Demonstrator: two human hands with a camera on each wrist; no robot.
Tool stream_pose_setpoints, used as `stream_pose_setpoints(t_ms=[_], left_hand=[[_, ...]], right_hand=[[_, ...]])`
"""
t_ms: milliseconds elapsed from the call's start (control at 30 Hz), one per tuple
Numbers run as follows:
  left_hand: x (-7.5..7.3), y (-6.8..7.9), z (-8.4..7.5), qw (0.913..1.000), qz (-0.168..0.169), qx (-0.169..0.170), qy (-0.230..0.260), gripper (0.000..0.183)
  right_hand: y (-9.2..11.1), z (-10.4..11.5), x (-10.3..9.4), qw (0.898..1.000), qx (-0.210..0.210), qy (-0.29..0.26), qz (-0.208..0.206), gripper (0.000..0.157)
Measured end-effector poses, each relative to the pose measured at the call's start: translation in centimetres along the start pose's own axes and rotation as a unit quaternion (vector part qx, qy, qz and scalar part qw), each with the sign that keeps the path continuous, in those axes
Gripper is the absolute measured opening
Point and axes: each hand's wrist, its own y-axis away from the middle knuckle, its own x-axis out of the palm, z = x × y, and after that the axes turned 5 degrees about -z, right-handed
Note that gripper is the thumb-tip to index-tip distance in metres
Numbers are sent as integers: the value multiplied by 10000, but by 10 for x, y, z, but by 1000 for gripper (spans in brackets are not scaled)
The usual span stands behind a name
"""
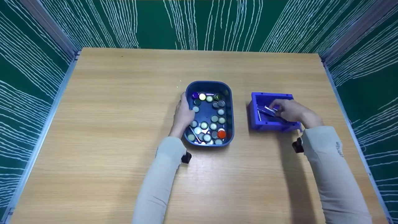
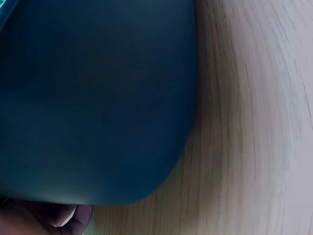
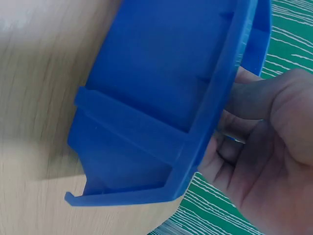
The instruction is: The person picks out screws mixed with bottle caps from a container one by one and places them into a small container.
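My left hand (image 1: 184, 115) grips the left wall of a dark blue rounded tray (image 1: 209, 82), its thumb over the rim and its fingers along the outside. Several round bottle caps (image 1: 214, 118), mostly pale, lie inside, with a red cap (image 1: 221, 134) near the front right. A thin silver rod (image 1: 195, 134) lies among them. To the right, my right hand (image 1: 289, 110) reaches over the edge of a blue plastic bin (image 1: 256, 125), fingertips pinching a small silver rod (image 1: 270, 109). In the right wrist view its curled fingers (image 3: 249, 100) are partly hidden behind the bin wall.
More thin metal pieces (image 1: 259, 115) lie in the blue bin. Both containers stand on a wooden table (image 1: 124, 93), with a strip of bare tabletop between them. Green panels with white streaks (image 1: 217, 25) enclose the back and sides.
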Motion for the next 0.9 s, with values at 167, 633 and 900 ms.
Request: stream_pose_setpoints(t_ms=[167,633,900], left_hand=[[0,0,0,10000,8,-29,2,77],[0,0,0,9999,13,-39,102,79],[0,0,0,9999,53,-64,82,79]], right_hand=[[-1,-2,4,9996,27,225,159,39],[0,2,2,9992,336,-63,-223,38],[-1,14,-4,9973,-169,-74,-711,35]])
